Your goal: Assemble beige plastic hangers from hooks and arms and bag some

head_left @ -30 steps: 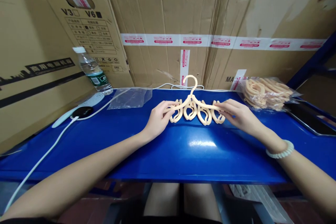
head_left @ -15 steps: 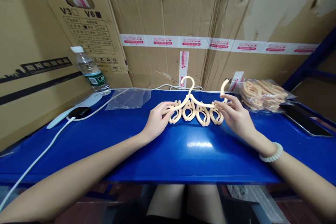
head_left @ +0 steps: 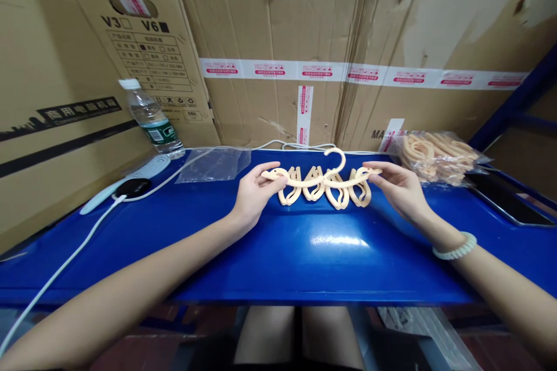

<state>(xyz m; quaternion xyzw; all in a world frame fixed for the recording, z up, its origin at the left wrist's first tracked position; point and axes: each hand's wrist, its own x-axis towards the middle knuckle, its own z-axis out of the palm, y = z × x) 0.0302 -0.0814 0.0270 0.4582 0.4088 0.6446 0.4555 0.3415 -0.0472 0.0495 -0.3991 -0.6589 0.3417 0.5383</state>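
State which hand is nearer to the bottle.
Left. The left hand, at one end of the hanger, is right of the bottle; the right hand is farther right, at the hanger's other end.

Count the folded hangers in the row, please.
4 visible: the first folded hanger is near the left hand, the second and third mid-row, the fourth near the right hand.

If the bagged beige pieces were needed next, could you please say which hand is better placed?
Probably the right hand: it is nearer the bagged beige pieces than the left hand, though both hold the hanger.
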